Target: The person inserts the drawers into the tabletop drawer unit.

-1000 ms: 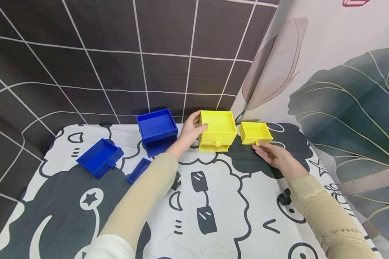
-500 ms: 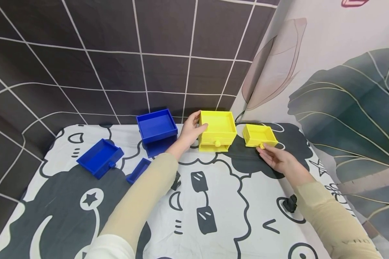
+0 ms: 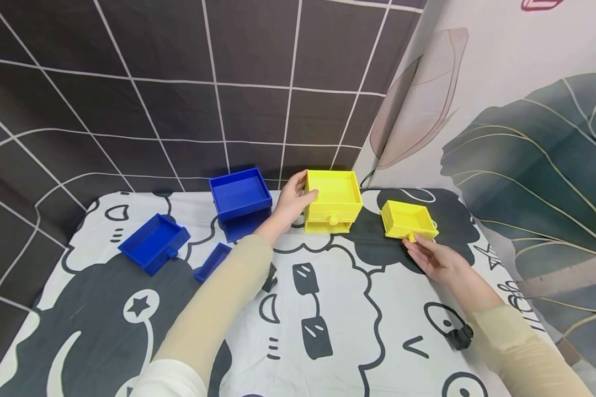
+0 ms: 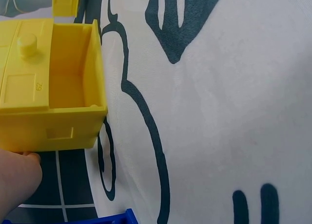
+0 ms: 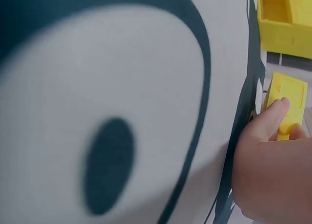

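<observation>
A small yellow cabinet (image 3: pixel 333 190) stands near the back wall, its upper drawer pushed in and its lower slot open. My left hand (image 3: pixel 294 199) grips the cabinet's left side, thumb over the top rim; the far fingers are hidden behind it. To the right lies a loose yellow drawer (image 3: pixel 408 216). Its round knob is pinched between the thumb and fingers of my right hand (image 3: pixel 436 259). The right wrist view shows that hand (image 5: pixel 273 165) at the drawer (image 5: pixel 288 95), and the left wrist view looks into the cabinet's open slot (image 4: pixel 73 68).
Left of the yellow cabinet stands a blue cabinet (image 3: pixel 240 196) with an open lower slot. A larger blue drawer (image 3: pixel 154 242) and a smaller blue drawer (image 3: pixel 212 262) lie in front of it on the patterned cloth (image 3: pixel 347 309). Behind hangs a dark gridded cloth (image 3: pixel 179 105).
My right hand has moved the yellow drawer right and toward me, widening its distance from the cabinet. The left hand and the yellow cabinet have stayed put.
</observation>
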`<state>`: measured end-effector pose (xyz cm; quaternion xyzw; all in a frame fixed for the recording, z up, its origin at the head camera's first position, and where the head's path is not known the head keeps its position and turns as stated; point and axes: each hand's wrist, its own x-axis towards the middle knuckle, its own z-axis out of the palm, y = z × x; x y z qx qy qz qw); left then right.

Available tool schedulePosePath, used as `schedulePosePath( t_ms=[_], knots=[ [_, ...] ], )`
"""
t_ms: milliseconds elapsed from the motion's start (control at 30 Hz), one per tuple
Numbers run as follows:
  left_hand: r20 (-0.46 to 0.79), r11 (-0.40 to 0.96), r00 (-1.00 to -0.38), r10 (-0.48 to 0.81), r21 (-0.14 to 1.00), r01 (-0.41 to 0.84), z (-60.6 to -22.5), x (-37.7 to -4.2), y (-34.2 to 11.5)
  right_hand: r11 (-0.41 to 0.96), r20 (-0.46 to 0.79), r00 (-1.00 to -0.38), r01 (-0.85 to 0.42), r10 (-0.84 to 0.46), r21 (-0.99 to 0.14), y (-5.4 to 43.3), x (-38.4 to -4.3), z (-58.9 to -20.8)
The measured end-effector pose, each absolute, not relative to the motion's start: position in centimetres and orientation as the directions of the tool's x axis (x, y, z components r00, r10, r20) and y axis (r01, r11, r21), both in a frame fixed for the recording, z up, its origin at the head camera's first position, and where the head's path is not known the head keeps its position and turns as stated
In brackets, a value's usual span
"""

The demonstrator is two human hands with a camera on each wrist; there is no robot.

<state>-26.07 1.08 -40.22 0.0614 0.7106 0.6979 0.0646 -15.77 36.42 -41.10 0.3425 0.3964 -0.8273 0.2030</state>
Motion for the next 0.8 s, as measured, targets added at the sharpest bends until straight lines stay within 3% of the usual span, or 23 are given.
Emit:
schedulePosePath(
  t_ms=[433, 800],
  knots=[
    [-0.009, 0.016, -0.984, 0.179, 1.0, -0.006, -40.0, -25.8, 1.1, -0.625, -0.707, -0.7, 0.598, -0.102, -0.501, 36.5, -11.9, -41.3],
    [-0.008, 0.013, -0.985, 0.171, 1.0, -0.006, -40.1, -25.9, 1.1, -0.543, -0.676, -0.729, 0.613, -0.109, -0.574, 34.7, -9.4, -42.0]
  ],
)
